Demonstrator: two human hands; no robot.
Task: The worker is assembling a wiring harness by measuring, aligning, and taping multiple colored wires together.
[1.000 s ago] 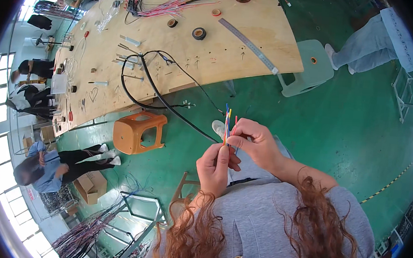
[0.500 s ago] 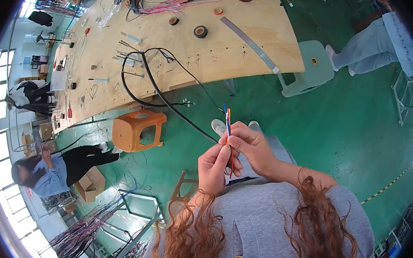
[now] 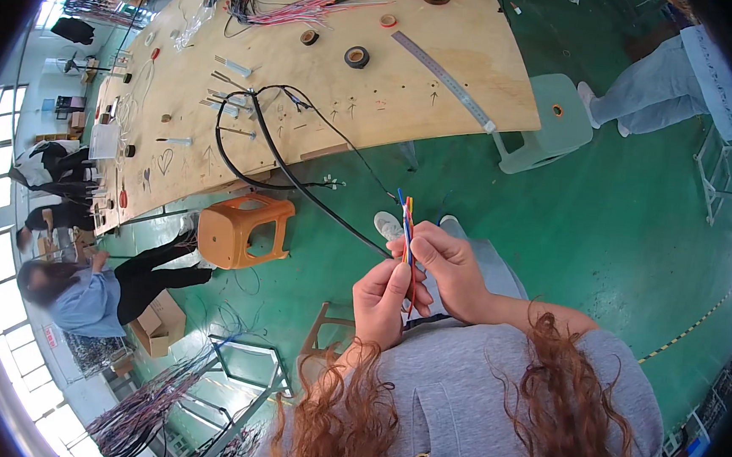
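A small bundle of thin coloured wires (image 3: pixel 408 210), with blue, red, orange and white among them, stands upright between my two hands. My left hand (image 3: pixel 382 302) pinches it from the left, thumb laid along the wires. Slightly higher, my right hand (image 3: pixel 448 264) grips the same bundle with thumb and fingers closed. Red wire ends hang below the fingers. A thick black cable (image 3: pixel 321 202) runs from the table's edge to my left hand; its join with the wires is hidden behind my fingers.
Ahead stands a wooden table (image 3: pixel 444 90) with tape rolls (image 3: pixel 357 56), a steel ruler (image 3: pixel 444 81), upright pegs and a pile of red and white wires (image 3: pixel 305 10). An orange stool (image 3: pixel 234 236) and a pale green stool (image 3: pixel 560 123) stand by it. Other people are at left and upper right.
My right hand has shifted slightly on the wires, and more of the bundle shows between my hands. At left, a person in blue has moved, and another dark-clothed person has come into view.
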